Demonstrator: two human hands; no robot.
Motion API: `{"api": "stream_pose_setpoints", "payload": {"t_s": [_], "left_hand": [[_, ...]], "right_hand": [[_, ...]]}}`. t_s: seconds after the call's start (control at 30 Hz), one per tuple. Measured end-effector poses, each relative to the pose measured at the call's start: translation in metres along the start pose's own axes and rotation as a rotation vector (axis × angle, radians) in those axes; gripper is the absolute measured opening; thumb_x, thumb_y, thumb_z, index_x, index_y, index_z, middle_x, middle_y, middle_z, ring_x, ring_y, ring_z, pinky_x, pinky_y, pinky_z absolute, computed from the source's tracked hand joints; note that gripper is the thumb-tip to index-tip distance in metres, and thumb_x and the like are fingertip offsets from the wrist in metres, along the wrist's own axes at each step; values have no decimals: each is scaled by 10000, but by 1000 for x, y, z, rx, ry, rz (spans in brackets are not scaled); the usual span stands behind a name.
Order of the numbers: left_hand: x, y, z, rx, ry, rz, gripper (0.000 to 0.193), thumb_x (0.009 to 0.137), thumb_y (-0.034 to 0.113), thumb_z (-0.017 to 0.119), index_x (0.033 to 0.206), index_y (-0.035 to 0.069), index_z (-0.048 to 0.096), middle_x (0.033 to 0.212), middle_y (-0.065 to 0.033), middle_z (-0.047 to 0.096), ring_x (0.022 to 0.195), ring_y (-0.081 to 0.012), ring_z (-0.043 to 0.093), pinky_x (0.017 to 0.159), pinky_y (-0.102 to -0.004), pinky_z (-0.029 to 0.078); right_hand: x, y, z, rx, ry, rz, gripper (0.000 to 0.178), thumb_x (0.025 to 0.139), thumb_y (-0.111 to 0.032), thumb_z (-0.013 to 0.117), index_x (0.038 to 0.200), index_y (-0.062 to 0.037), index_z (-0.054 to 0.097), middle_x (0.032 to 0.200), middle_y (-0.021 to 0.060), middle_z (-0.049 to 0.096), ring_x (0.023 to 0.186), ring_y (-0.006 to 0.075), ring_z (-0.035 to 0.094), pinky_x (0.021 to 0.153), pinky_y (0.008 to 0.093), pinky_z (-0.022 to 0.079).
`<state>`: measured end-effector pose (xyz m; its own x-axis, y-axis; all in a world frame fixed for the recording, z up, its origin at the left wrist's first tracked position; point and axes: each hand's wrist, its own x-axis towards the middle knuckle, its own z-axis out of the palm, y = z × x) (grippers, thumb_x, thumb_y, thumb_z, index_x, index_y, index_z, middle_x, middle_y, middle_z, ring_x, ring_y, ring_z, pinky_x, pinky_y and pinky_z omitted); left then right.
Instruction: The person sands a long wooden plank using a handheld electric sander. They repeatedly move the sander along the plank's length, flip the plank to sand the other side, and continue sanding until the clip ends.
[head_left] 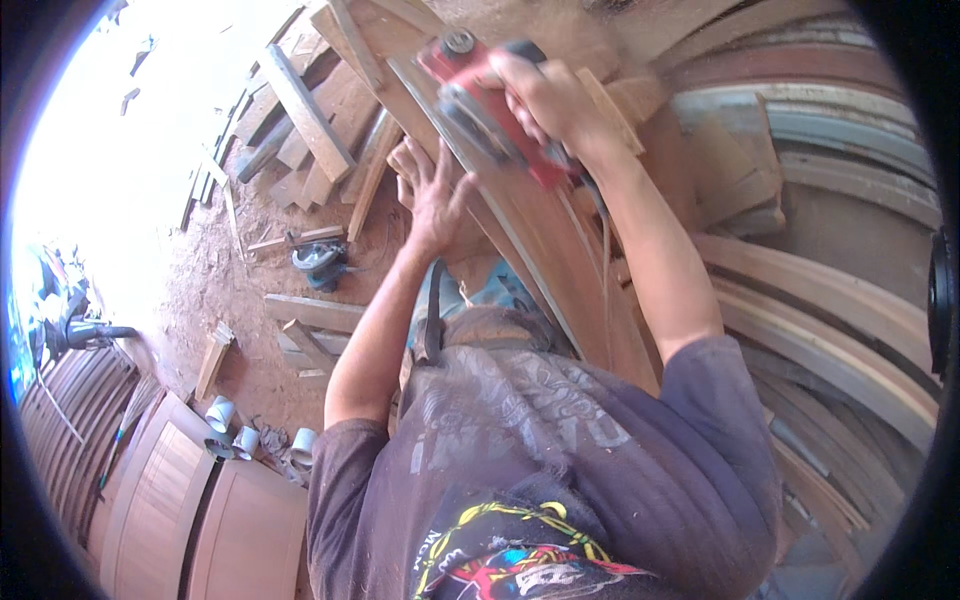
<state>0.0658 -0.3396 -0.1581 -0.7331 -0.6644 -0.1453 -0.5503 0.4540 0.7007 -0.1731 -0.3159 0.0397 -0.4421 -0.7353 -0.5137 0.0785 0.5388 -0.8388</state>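
My right hand (548,98) is wrapped round the handle of a red electric hand planer (462,68). Slightly blurred, the planer lies over the far part of a long wooden plank (555,250), which slopes from near my right side up to the far left. My left hand (432,192) is spread at the plank's left edge, fingers stretched toward the far end. A narrow gap parts it from the planer. The planer's underside, where it meets the wood, is hidden.
Loose offcuts (300,110) are strewn over the dirt floor at the far left. A blue and black power tool (320,262) lies left of my forearm. Long stacked boards (820,290) run along the right. Finished wooden panels (160,490) and white cylinders (220,412) are at the near left.
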Motion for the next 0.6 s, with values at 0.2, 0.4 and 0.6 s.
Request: {"api": "stream_pose_setpoints", "payload": {"t_s": [0.2,0.4,0.6], "left_hand": [[11,14,-6,-96,-58,27,859,1065,635,505,1715,141,242,1751,-325,-114,1594,-532,-206,1255,-684,-28],[0,7,-17,-11,-93,-50,769,1108,549,455,1715,130,238,1749,-325,-131,1590,-540,-212,1261,-667,-43],[5,14,-8,-42,-95,-3,741,1120,505,406,1714,101,220,1740,-342,-135,1586,-549,-214,1248,-684,-79]], "right_hand": [[95,-52,11,-22,-61,-155,513,1050,-516,540,973,-86,810,582,-38,499,444,84,432,455,312,376],[-54,37,-15,-68,-41,-52,461,1084,-478,501,896,-117,716,569,-28,509,487,85,468,493,304,371],[-242,123,-31,35,209,262,497,1090,-399,524,686,-112,554,585,-51,510,498,54,470,468,265,328]]}}
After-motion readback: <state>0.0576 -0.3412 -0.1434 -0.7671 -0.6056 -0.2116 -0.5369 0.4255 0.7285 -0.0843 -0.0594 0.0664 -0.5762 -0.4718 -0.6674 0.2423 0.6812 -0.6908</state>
